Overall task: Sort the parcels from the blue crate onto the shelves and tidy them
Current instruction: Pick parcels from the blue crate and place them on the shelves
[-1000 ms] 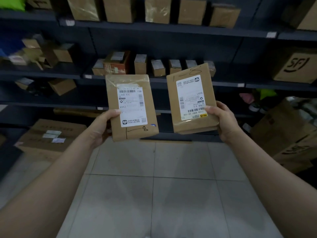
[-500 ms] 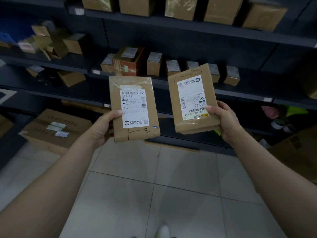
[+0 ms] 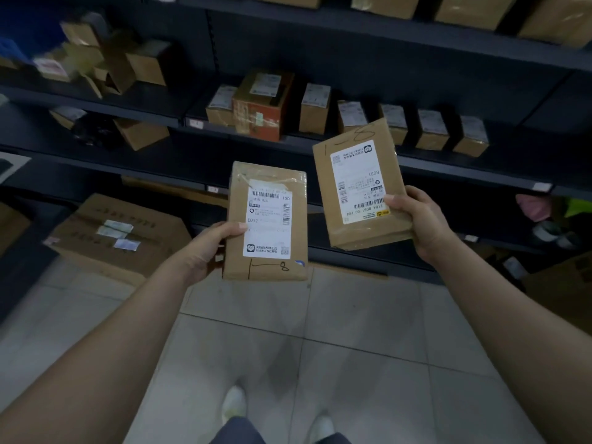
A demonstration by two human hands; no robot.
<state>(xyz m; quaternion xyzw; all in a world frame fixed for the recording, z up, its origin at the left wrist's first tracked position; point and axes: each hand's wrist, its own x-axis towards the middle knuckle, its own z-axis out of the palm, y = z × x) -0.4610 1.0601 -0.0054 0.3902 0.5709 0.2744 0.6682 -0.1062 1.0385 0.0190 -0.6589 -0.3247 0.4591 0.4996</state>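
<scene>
Dark shelves [image 3: 320, 145], left parcel [image 3: 266, 222] marked "1-8", label "E012", right parcel [image 3: 360, 184] "8081"

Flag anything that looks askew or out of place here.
The parcel in the right hand is upside down, its label inverted and tilted. On the left shelf, small boxes lie jumbled, unlike the neat row beside them.

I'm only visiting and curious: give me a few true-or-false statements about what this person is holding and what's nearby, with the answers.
1. The left hand grips the left parcel; the right hand grips the right parcel. True.
2. The two parcels touch. False: a gap separates them.
3. The right parcel's label reads upright. False: it is upside down.
4. A large carton sits on the floor. True.
</scene>
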